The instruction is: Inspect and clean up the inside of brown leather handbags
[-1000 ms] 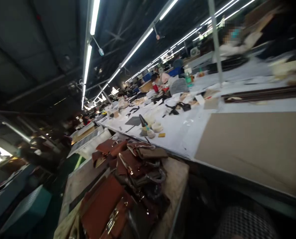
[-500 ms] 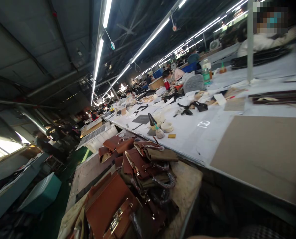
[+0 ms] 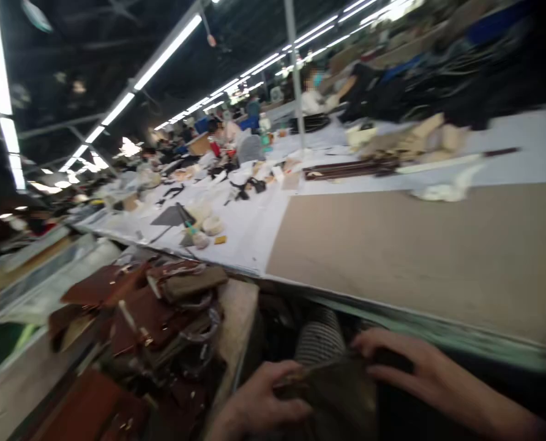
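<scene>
At the near edge of view the left grip (image 3: pixel 268 398), a bare hand, grasps the left side of a dark olive piece (image 3: pixel 341 395). The right grip (image 3: pixel 411 364) pinches its upper right edge, a dark hollow showing within the curl of the hand. The piece thus lies between both grips, below the bench's near edge, its lower part cut off by the frame. Checked cloth (image 3: pixel 321 337) shows just behind it.

To the left, a stand (image 3: pixel 240 300) ends just beside the left grip; brown bags (image 3: pixel 135 321) heap on it, stopping short of its right edge. A narrow dark space separates stand from cloth. The right forearm runs close along the greenish front of the bench (image 3: pixel 250 257), with little room between them in view.

On the bench a flat brown sheet (image 3: pixel 415 263) spreads broadly from that front edge. A yellow block (image 3: pixel 220 239) sits left of it; dark strips (image 3: pixel 355 169) lie beyond. Farther off stands a pole (image 3: pixel 295 73), and a co-worker (image 3: pixel 314 103) beyond it.
</scene>
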Available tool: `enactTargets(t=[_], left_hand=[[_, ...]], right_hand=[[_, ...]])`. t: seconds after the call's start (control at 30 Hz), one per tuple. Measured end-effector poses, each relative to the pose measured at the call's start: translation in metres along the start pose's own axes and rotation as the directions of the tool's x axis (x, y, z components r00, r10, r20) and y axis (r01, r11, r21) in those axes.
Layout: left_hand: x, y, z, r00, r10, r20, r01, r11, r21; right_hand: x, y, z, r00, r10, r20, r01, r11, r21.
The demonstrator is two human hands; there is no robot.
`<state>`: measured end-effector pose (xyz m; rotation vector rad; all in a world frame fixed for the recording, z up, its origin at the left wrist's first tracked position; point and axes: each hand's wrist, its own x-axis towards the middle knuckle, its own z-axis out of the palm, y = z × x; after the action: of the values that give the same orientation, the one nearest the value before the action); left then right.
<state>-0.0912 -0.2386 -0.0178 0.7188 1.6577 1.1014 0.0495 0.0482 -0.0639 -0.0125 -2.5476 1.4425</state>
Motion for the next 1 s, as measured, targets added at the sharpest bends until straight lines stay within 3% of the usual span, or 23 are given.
enactTargets(t=[0.1,0.27,0.4,0.5,0.67,0.8,0.9,1.0], left_hand=[[0.011,-0.018,0.001,0.999,-0.036,-0.032,0.034,0.998,-0.059],[0.012,-0.029,0.005,0.989,-0.096,-0.11,0.095,0.995,-0.01],[0.009,-0.024,0.006,0.981,-0.052,-0.184,0.074,0.991,0.114],[0.007,-0.022,0.008,0.96,0.05,-0.274,0.01,0.977,0.213],[0.009,-0.017,0.019,0.898,0.134,-0.419,-0.006,0.956,0.292],[0.013,-0.017,0.021,0.895,0.086,-0.438,0.003,0.98,0.198],[0.014,-0.022,0.022,0.865,0.088,-0.495,-0.04,0.993,0.107],[0.012,-0.026,0.022,0.805,0.204,-0.557,-0.114,0.975,0.192]], right_hand=[[-0.011,-0.003,-0.016,0.993,0.059,0.104,-0.056,0.998,-0.03],[-0.008,-0.004,-0.009,0.994,0.078,0.073,-0.07,0.992,-0.106],[-0.008,-0.007,-0.004,0.995,0.092,0.048,-0.082,0.98,-0.183],[-0.006,-0.012,-0.002,0.995,0.101,0.022,-0.093,0.969,-0.227],[-0.008,-0.02,-0.004,0.991,0.13,0.044,-0.121,0.979,-0.164],[-0.013,-0.019,-0.008,0.988,0.111,0.108,-0.104,0.992,-0.07],[-0.014,-0.015,-0.009,0.99,0.114,0.082,-0.115,0.993,0.014],[-0.012,-0.011,-0.007,0.991,0.122,0.051,-0.125,0.991,0.045]])
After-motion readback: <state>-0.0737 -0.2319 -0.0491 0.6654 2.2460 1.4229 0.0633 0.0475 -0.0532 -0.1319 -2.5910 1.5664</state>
